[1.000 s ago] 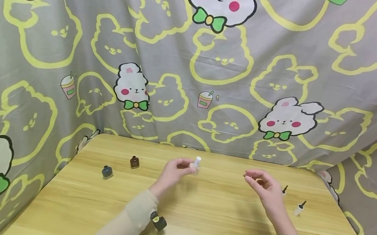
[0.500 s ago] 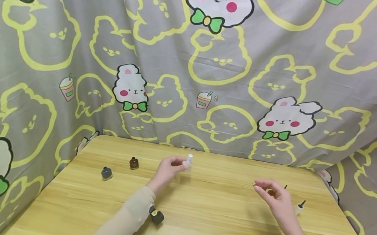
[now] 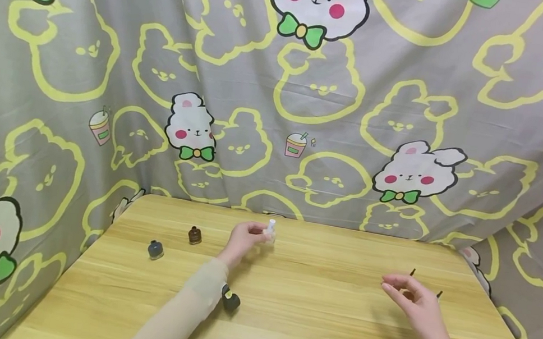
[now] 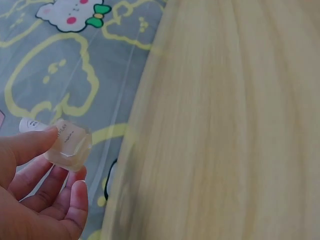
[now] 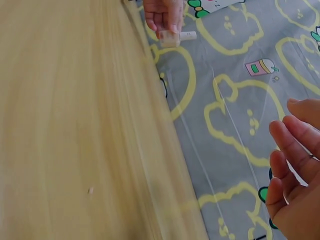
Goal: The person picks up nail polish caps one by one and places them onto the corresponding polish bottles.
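Note:
My left hand pinches a clear nail polish bottle with a white cap, over the far middle of the table. In the left wrist view the bottle tilts sideways between thumb and fingers, its cap on. My right hand hovers over the right side; the right wrist view shows its fingers loosely bent, thumb apart, nothing between them. Just behind it rise two thin dark sticks, their lower parts hidden by the hand. A dark blue polish bottle and a brown polish bottle stand at left.
The wooden table reaches back to a grey curtain with bunny prints, which also hangs along both sides. A tiny pale speck lies on the tabletop in the right wrist view.
My right hand has drawn away to the right and nearer to me, now covering most of the two stick-topped pieces there. My left hand has shifted slightly left, still holding the bottle.

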`<state>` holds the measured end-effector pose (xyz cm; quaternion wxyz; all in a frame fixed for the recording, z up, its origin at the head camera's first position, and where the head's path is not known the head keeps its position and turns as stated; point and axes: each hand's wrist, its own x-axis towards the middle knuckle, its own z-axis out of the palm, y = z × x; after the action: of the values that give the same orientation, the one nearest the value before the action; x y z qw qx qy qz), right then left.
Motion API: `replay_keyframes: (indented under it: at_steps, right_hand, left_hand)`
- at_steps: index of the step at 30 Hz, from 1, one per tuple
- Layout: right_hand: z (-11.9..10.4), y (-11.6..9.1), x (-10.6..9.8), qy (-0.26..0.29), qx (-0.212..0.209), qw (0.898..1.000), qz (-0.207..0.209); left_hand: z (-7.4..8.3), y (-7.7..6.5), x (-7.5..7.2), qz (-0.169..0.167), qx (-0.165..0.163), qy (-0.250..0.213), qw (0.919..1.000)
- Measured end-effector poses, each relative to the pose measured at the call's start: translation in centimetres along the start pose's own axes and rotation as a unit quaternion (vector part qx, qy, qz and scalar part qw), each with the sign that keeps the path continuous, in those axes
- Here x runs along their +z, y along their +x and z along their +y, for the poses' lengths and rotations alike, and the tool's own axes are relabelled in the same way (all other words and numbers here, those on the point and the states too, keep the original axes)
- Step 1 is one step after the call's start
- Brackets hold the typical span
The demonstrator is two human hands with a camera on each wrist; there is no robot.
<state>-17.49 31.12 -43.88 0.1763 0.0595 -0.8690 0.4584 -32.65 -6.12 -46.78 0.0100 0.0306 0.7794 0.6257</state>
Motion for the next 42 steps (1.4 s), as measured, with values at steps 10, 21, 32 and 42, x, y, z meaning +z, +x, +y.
replay_keyframes:
  at_steps: [10, 21, 32, 42]
  right_hand:
    - [1.1, -0.9, -1.5, -0.012, 0.013, 1.000, -0.007]
    - [2.2, -1.6, -3.6, -0.023, 0.032, 0.999, -0.031]
    - [4.7, -2.2, -7.2, 0.011, 0.030, 0.997, -0.075]
    - [7.2, -2.3, -9.0, 0.125, 0.017, 0.989, -0.073]
  left_hand:
    - [-0.4, 1.3, -0.6, 0.002, -0.024, 0.023, 0.9994]
    - [-1.0, 2.4, -0.7, 0.010, -0.036, 0.042, 0.9984]
    - [-1.2, 3.0, -0.8, -0.003, -0.039, 0.057, 0.9976]
    - [-1.4, 3.6, -1.2, -0.024, -0.034, 0.066, 0.9970]
